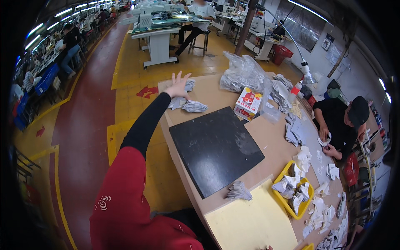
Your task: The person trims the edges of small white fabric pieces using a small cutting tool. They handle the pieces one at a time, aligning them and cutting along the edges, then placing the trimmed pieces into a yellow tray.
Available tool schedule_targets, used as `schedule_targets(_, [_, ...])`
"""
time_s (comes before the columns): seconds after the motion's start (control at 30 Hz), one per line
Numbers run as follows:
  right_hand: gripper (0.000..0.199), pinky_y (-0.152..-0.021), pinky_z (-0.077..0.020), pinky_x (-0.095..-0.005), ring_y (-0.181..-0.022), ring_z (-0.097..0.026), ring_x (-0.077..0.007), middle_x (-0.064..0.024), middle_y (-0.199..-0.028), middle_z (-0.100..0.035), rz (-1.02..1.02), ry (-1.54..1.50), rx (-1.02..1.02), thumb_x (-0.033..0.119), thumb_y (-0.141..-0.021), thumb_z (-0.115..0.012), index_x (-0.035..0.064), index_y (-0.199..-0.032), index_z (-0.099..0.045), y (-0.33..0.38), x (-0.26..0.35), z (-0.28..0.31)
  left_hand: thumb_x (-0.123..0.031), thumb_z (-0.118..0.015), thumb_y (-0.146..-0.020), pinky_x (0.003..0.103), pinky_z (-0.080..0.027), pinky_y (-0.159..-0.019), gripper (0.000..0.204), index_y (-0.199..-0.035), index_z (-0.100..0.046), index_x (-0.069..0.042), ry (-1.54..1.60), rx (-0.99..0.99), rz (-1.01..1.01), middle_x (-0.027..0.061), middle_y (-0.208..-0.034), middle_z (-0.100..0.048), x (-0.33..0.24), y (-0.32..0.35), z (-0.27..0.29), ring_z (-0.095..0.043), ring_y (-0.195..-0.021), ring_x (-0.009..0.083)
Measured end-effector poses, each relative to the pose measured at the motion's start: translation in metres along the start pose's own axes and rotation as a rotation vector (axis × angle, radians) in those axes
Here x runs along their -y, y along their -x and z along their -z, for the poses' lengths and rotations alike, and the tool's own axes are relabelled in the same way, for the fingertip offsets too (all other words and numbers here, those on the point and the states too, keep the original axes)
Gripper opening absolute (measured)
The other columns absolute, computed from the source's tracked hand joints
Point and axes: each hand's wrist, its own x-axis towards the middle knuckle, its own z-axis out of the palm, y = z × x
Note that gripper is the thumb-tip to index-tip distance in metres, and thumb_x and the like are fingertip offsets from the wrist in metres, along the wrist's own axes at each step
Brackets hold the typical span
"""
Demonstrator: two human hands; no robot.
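Head view, looking down over a long bench (189, 175) in a busy workshop. The person's left hand (178, 85) is stretched far out to the bench's far corner, fingers spread and released, hovering just over a small pile of grey cut pieces (185, 102) and holding nothing. The right hand is almost out of sight at the bottom edge, so I cannot tell its state. Nearer the person lie a black mat (214, 148), a yellow sheet (250, 223) and a second fan of grey pieces (238, 191) between them. A yellow tray (280, 195) of pale pieces sits to the right, with a red and white box (248, 103) and a clear plastic bag (243, 73) farther off. A co-worker in black (339, 123) sits at the right side, handling white pieces. The step in hand looks like reaching for the far pile; the next move would call for closing the fingers around that stack and drawing it back without scattering it.
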Motion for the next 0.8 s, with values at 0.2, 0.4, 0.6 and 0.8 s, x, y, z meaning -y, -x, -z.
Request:
schedule_targets(0.2, [0.02, -0.066, -0.0439, -0.0261, -0.079, -0.054, -0.0161, -0.0111, -0.099, -0.061, -0.025, 0.003, 0.003, -0.002, -0.086, -0.058, -0.0022, -0.106, -0.063, -0.006, 0.007, -0.005, -0.046, -0.082, -0.055, 0.057, -0.012, -0.116, 0.119, -0.153, -0.02, -0.023, 0.073, 0.283, -0.051, 0.0231, -0.157, -0.016, 0.019, -0.042, -0.014, -0.014, -0.144, 0.045])
schedule_targets(0.4, [0.021, -0.066, -0.0438, -0.0261, -0.079, -0.054, -0.016, -0.011, -0.099, -0.061, -0.045, 0.002, 0.011, -0.002, -0.086, -0.058, -0.0022, -0.106, -0.063, -0.006, 0.004, -0.003, -0.034, -0.066, -0.072, 0.048, -0.039, -0.105, 0.073, -0.142, -0.045, -0.026, 0.087, -0.055, 0.012, 0.0212, -0.137, -0.046, 0.007, -0.022, -0.044, -0.046, -0.126, 0.0394])
schedule_targets(0.6, [0.021, -0.066, -0.0437, -0.026, -0.078, -0.054, -0.016, -0.011, -0.099, -0.061, -0.04, -0.019, -0.001, -0.002, -0.086, -0.058, -0.0022, -0.106, -0.063, -0.003, -0.007, 0.007, -0.029, -0.06, -0.079, 0.042, -0.043, -0.1, 0.058, -0.135, -0.053, -0.019, 0.177, -0.188, -0.08, 0.0229, -0.124, -0.056, 0.003, -0.002, -0.052, -0.054, -0.116, 0.0396])
schedule_targets(0.8, [0.021, -0.066, -0.0437, -0.026, -0.078, -0.054, -0.0159, -0.0109, -0.098, -0.061, -0.015, -0.036, 0.011, -0.002, -0.086, -0.058, -0.0022, -0.106, -0.063, -0.006, -0.011, 0.006, -0.032, -0.061, -0.086, 0.038, -0.042, -0.101, 0.06, -0.136, -0.048, -0.003, 0.684, -0.323, 0.056, 0.0244, -0.129, -0.057, 0.026, 0.0, -0.044, -0.056, -0.12, 0.0345])
